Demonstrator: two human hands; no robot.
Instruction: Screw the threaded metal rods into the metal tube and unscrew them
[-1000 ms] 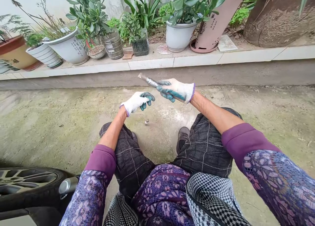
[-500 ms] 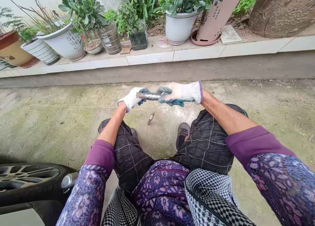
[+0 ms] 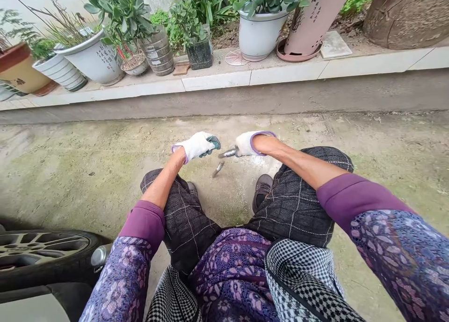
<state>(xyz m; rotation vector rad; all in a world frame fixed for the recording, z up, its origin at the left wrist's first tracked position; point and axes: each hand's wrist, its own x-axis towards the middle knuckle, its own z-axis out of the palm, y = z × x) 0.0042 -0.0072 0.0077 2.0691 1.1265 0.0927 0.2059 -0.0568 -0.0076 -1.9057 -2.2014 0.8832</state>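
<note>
I sit low over a concrete floor point(image 3: 87, 172), both hands in white gloves with teal palms. My right hand point(image 3: 249, 143) is turned palm down and grips a short grey metal rod point(image 3: 228, 153), whose tip pokes out to the left, just above the ground. My left hand point(image 3: 196, 146) hangs above my left knee with fingers curled and nothing visible in it. A second small metal piece point(image 3: 218, 168) lies on the concrete between my feet, just below the held rod.
A raised tiled ledge point(image 3: 217, 81) runs across the back, carrying several potted plants such as a white pot point(image 3: 257, 37) and a pink pot point(image 3: 308, 23). A car wheel point(image 3: 38, 254) sits at the lower left. My shoe point(image 3: 261, 191) rests near the metal piece.
My right hand turned over and dropped toward the ground with the rod, which had been held up level between both hands. My left hand moved off the rod's end.
</note>
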